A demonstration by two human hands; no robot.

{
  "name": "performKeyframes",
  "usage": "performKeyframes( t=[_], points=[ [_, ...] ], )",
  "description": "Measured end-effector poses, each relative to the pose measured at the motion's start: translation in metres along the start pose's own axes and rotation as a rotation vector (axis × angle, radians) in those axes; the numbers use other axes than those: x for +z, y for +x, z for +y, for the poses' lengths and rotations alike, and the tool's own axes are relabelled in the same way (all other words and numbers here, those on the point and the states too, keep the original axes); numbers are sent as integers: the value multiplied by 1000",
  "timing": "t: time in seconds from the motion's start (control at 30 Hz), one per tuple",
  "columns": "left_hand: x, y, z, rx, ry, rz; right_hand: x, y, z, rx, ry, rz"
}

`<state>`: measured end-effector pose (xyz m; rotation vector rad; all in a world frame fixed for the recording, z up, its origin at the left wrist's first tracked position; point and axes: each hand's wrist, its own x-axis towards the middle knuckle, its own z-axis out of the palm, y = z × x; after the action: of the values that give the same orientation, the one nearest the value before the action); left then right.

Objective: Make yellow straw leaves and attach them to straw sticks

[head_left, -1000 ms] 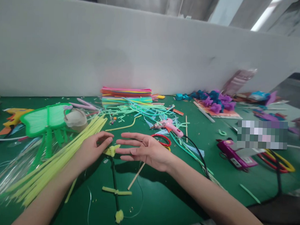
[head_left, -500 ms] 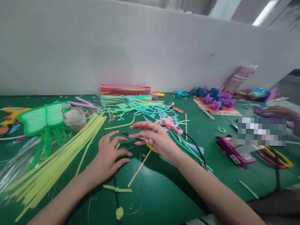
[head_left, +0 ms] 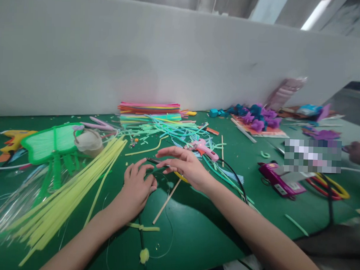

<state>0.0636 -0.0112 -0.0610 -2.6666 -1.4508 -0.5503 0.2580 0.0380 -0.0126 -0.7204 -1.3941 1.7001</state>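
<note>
My left hand (head_left: 139, 186) is low over the green table, palm down, its bent fingers apart. Nothing shows in its grip. Facing it, my right hand (head_left: 186, 166) has loosely extended fingers and holds nothing visible. Below the right fingers lies a dark-tipped tool (head_left: 152, 161), partly hidden; a yellow piece (head_left: 182, 177) shows under the palm. A thin clear thread (head_left: 171, 233) loops toward the hands. Nearer me, a dark rod (head_left: 141, 240) carries a yellow-green fuzzy knot (head_left: 144, 255) and a short yellow-green pipe cleaner (head_left: 148, 228) tied across it.
Yellow pipe cleaners (head_left: 68, 198) and a green fuzzy butterfly-like shape (head_left: 55, 142) lie left. A wooden stick (head_left: 166, 201), pink glue gun (head_left: 207, 149) and its cord are near my right hand. Pipe cleaner bundles (head_left: 150, 107) line the back. A co-worker's hand (head_left: 359, 153) is far right.
My left hand has shifted slightly right and away from me, its thumb and fingers drawing closer together. My right hand barely moves. The co-worker's hand has pulled back right.
</note>
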Motion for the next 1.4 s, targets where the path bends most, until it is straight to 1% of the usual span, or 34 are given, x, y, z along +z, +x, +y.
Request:
performKeyframes(
  t=[0.1,0.2,0.27,0.33,0.43,0.5,0.6,0.67,0.73,0.8,0.9,0.97,1.0,1.07,1.17,1.23,1.27,1.33,1.4],
  points=[
    [-2,-1,-2,4,-57,-21,-1,0,1,-12,-30,-14],
    [-14,0,-6,-46,-208,-73,-2,0,2,-12,-51,-18],
    [-24,2,-9,-104,-307,-73,-3,1,1,-6,-58,-9],
    [-33,5,-12,-176,-422,-17,-4,1,1,2,-58,5],
    [-43,9,-17,-387,-692,74,-4,1,0,15,-60,23],
    [-45,11,-20,-519,-841,126,-3,1,0,18,-70,27],
    [-44,11,-25,-630,-930,201,-3,0,-1,24,-93,24],
    [-40,11,-30,-670,-913,219,-2,0,-1,33,-103,24],
    [-37,10,-38,-671,-799,231,-2,0,-1,38,-113,33],
    [-35,9,-47,-642,-647,226,-3,0,-1,34,-129,37],
    [-35,7,-60,-619,-455,162,-3,0,1,23,-180,30],
    [-34,6,-67,-578,-346,143,-1,0,3,8,-279,32],
    [-34,5,-69,-558,-331,132,-1,0,4,-6,-357,39],
    [-34,4,-71,-536,-422,69,1,-1,8,-44,-541,57],
    [-36,3,-67,-507,-623,-123,5,-3,13,-120,-787,69],
    [-40,5,-61,-478,-674,-203,7,-4,15,-166,-889,47],
    [-42,6,-57,-474,-698,-212,8,-4,16,-183,-918,31],
    [-48,8,-49,-512,-790,-185,9,-6,18,-185,-925,-9],
    [-53,9,-42,-584,-922,-145,10,-6,18,-138,-873,-53]
  ],
)
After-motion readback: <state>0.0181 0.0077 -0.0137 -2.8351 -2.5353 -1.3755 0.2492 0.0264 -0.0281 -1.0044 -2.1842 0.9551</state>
